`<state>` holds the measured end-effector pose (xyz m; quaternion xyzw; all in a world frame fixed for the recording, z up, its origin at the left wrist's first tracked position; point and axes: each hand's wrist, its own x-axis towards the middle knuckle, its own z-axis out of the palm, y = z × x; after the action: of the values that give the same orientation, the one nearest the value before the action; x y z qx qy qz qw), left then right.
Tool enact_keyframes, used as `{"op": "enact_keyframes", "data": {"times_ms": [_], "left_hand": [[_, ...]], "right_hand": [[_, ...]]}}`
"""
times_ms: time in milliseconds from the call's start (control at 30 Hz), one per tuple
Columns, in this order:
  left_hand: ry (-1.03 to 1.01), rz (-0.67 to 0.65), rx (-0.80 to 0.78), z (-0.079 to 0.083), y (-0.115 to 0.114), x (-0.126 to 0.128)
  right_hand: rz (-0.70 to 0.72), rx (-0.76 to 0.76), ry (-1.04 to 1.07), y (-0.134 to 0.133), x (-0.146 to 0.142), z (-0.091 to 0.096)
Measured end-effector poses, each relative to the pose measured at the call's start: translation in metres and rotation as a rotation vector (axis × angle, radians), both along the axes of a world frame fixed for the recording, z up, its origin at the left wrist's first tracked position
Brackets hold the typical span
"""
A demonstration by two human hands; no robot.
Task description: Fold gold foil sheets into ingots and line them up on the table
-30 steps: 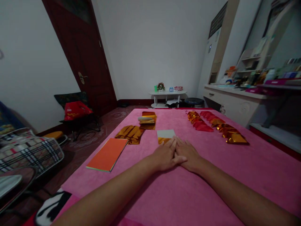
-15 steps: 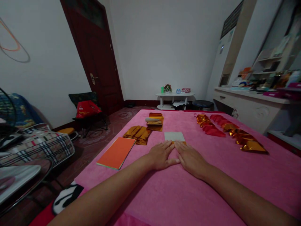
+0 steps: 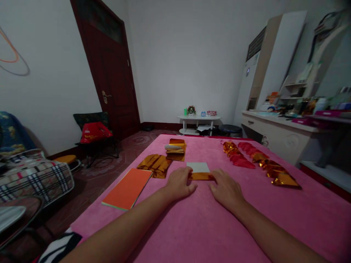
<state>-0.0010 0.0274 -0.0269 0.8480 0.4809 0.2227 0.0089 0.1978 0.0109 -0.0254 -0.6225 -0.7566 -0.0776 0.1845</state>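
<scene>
A sheet of paper lies flat before me, its far part pale [image 3: 197, 167] and its near edge folded over into a gold foil strip [image 3: 201, 176]. My left hand [image 3: 179, 182] rests at the strip's left end, fingertips touching it and the thumb held apart on the cloth. At the right end, my right hand [image 3: 226, 186] touches the strip with its fingertips, the thumb also spread away. Neither hand grips the sheet.
Left of the sheet lie an orange paper stack [image 3: 127, 189], folded gold pieces [image 3: 155, 165] and a gold foil stack with a pale oval object [image 3: 173, 147] on top. Folded red [image 3: 242, 161] and gold foil shapes [image 3: 285, 179] line the right of the pink-covered table [image 3: 203, 223].
My hands have slid apart from the middle of the folded strip to its two ends, uncovering the gold band. The view has shifted slightly.
</scene>
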Motion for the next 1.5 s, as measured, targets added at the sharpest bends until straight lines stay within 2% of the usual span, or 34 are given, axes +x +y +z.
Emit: {"op": "enact_keyframes", "data": {"times_ms": [167,367,467,600,700,800,1033,1233,1333,1500], "left_hand": [[-0.087,0.011,-0.021,-0.002,0.022,0.004],[-0.311,-0.034,-0.067,-0.011,0.031,0.0],[-0.496,-0.068,-0.18,-0.012,0.034,-0.001],[-0.8,-0.046,-0.294,-0.012,0.041,-0.001],[-0.989,-0.079,-0.352,-0.015,0.046,-0.002],[-1.111,-0.13,-0.404,-0.019,0.048,-0.003],[-1.208,-0.119,-0.407,-0.02,0.048,-0.003],[-1.366,-0.034,-0.438,-0.015,0.045,-0.003],[-1.332,-0.036,-0.431,-0.015,0.045,-0.003],[-1.247,-0.071,-0.314,-0.015,0.045,-0.004]], "right_hand": [[0.063,-0.015,0.125,0.028,0.01,-0.009],[0.086,-0.029,0.351,0.045,0.014,-0.015],[0.13,-0.033,0.531,0.047,0.02,-0.017],[0.215,-0.018,0.778,0.045,0.021,-0.016],[0.242,-0.076,0.951,0.04,0.018,-0.013],[0.258,-0.136,1.035,0.038,0.015,-0.013],[0.26,-0.083,0.979,0.038,0.017,-0.016],[0.229,-0.107,1.138,0.037,0.02,-0.015],[0.224,-0.129,1.19,0.037,0.019,-0.014],[0.264,-0.143,1.176,0.035,0.017,-0.014]]}}
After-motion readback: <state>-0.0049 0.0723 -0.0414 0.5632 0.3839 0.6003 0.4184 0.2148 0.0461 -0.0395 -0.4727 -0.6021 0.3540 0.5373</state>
